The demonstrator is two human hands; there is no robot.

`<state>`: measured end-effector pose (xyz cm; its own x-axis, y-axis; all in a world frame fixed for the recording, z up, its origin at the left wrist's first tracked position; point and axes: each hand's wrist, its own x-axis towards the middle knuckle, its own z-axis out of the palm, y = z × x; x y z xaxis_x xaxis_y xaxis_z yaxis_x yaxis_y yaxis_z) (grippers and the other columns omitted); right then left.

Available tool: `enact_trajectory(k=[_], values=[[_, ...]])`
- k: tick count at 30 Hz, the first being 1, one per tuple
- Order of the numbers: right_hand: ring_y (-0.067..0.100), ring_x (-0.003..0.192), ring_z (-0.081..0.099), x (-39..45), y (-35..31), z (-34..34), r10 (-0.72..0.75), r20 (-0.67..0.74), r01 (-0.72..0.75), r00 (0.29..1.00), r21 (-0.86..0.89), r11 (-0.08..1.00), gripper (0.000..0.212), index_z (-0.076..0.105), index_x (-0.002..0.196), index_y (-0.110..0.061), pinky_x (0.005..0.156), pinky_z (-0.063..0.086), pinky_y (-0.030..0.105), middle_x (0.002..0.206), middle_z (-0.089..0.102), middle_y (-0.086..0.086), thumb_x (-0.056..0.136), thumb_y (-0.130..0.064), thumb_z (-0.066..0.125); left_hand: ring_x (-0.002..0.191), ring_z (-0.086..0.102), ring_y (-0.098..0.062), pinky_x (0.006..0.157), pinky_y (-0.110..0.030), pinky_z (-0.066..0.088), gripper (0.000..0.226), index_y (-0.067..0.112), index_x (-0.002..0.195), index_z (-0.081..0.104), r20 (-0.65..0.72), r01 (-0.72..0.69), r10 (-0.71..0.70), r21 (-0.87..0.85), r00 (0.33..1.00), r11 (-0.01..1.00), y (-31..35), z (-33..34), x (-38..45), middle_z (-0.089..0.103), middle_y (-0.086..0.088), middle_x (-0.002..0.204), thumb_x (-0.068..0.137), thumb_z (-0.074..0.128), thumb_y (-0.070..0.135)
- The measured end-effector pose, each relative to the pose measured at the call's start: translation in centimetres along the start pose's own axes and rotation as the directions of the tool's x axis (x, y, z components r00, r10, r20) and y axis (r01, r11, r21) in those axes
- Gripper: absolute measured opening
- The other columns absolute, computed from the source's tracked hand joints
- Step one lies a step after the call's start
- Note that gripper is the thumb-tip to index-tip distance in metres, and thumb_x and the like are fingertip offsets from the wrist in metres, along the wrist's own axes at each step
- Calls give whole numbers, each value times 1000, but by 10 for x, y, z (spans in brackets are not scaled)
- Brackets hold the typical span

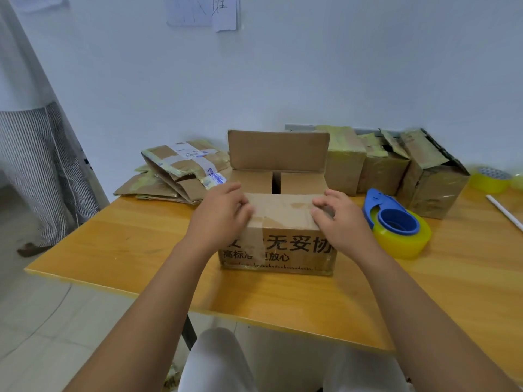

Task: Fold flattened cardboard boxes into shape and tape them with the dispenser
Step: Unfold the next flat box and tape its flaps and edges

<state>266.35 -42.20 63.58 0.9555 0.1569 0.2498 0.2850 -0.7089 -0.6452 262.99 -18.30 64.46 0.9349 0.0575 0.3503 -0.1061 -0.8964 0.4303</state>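
Observation:
A brown cardboard box (278, 244) with black printed characters stands on the wooden table (135, 250). Its two short flaps lie folded in, the far long flap stands upright, and the near long flap is bent down over the top. My left hand (220, 210) presses on the near flap's left end with curled fingers. At the flap's right end my right hand (336, 216) touches the edge with bent fingertips. A blue tape dispenser (396, 222) loaded with a yellowish tape roll sits on the table just right of the box.
Flattened cardboard boxes (181, 174) lie stacked at the back left. Several assembled, taped boxes (390, 168) line the wall at the back right. A spare tape roll (492, 179) and a white stick (506, 213) lie far right. A person in striped trousers (42, 171) stands at left.

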Motion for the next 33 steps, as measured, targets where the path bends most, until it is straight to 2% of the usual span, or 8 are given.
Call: enact_trajectory(k=[3, 5, 8, 12, 18, 22, 27, 33], values=[[21, 124, 51, 8, -8, -10, 27, 48, -19, 998, -168, 986, 32, 64, 123, -17, 99, 44, 39, 141, 53, 4, 99, -34, 52, 102, 56, -12, 78, -31, 53, 47, 21, 112, 60, 29, -23, 19, 130, 999, 991, 8, 6, -7, 60, 7, 115, 94, 45, 62], [21, 110, 54, 21, -16, -16, 10, -61, -18, 998, -140, 990, 35, 56, 124, -13, 89, 47, 38, 128, 54, 2, 96, -34, 53, 101, 54, -9, 74, -26, 51, 49, 23, 116, 57, -8, -18, 19, 110, 1000, 994, 8, 9, -9, 59, 9, 116, 93, 43, 63], [20, 147, 22, 54, -26, -24, -134, -168, 125, 977, -65, 990, 66, 27, 152, -18, 116, 26, 39, 160, 23, 2, 94, -29, 57, 107, 49, -5, 68, -15, 38, 47, 24, 123, 55, -9, -25, 26, 122, 1000, 992, 9, 7, -10, 56, 10, 123, 95, 44, 60], [21, 154, -7, 94, -28, -19, -172, -18, 168, 985, -119, 978, 83, 4, 160, -23, 125, 7, 48, 167, -2, -3, 94, -28, 55, 116, 45, -4, 76, -20, 35, 49, 25, 128, 53, 17, -18, 15, 155, 1000, 988, 10, 6, -10, 53, 11, 132, 96, 42, 61], [27, 141, 28, 79, -25, -21, -189, -53, 183, 981, -98, 978, 66, 25, 155, -25, 114, 30, 48, 151, 34, 4, 98, -45, 50, 121, 44, -8, 83, -23, 40, 56, 25, 138, 46, -31, -11, 16, 143, 999, 990, 10, 10, -11, 50, 7, 137, 96, 43, 61], [23, 146, 20, 34, -17, -16, -162, 175, 199, 971, -226, 954, 76, 15, 154, -39, 118, 23, 54, 156, 22, -4, 91, -76, 35, 145, 21, -19, 115, -36, 27, 74, 30, 157, 16, -37, -4, 10, 163, 999, 987, 9, 11, -12, 18, 1, 159, 94, 35, 67], [21, 151, 8, 14, -12, -13, -69, 321, 192, 945, -369, 909, 86, 15, 157, -33, 122, 14, 52, 159, 15, -3, 87, -81, 28, 152, -16, -19, 122, -40, -7, 69, 32, 158, -1, 102, -51, 20, 312, 995, 949, 10, 7, -6, -13, 2, 166, 100, 22, 61], [18, 150, 13, 12, -10, -7, -90, 262, 197, 961, -417, 888, 83, 23, 156, -29, 122, 17, 49, 160, 20, -3, 90, -79, 26, 153, -11, -18, 124, -39, -3, 63, 32, 159, 2, 242, -127, 51, 311, 969, 942, 29, 17, 17, -7, 0, 167, 102, 20, 54]])
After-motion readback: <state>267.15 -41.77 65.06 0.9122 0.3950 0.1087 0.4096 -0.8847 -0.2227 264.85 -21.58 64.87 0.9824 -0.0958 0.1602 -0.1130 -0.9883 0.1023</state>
